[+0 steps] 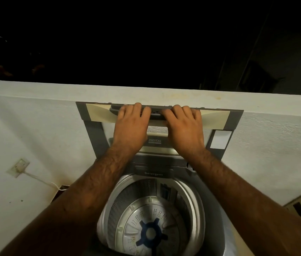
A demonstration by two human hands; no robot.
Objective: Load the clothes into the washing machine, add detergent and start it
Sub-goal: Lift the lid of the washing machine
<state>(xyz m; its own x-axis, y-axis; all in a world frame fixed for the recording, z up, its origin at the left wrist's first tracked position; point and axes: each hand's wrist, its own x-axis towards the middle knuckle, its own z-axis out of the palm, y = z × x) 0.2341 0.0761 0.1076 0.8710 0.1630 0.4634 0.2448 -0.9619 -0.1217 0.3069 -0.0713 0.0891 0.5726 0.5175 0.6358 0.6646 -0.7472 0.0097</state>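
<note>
- The fingers [138, 109] of the left hand [131, 126] are curled over the top edge of the raised lid [98, 115], closed on its dark handle strip [157, 113].
- The fingers of the right hand [183, 126] are wrapped over the same strip, just beside the left hand.
- The lid is held upright, close to the white wall [35, 126] behind the washing machine [214, 218].
- Below the forearms the drum [127, 200] is seen open and bare; no clothes are in view anywhere, so where they lie cannot be told.
- A drawer marked "Detergent" [153, 173] sits at the drum's rear rim, shut.
- Loading is judged not yet begun.
- If the lid were released before it rests stably against the wall, it could drop onto the opening or onto a reaching arm.
- The power cord [40, 179] from the wall socket [18, 168] could be snagged.
</note>
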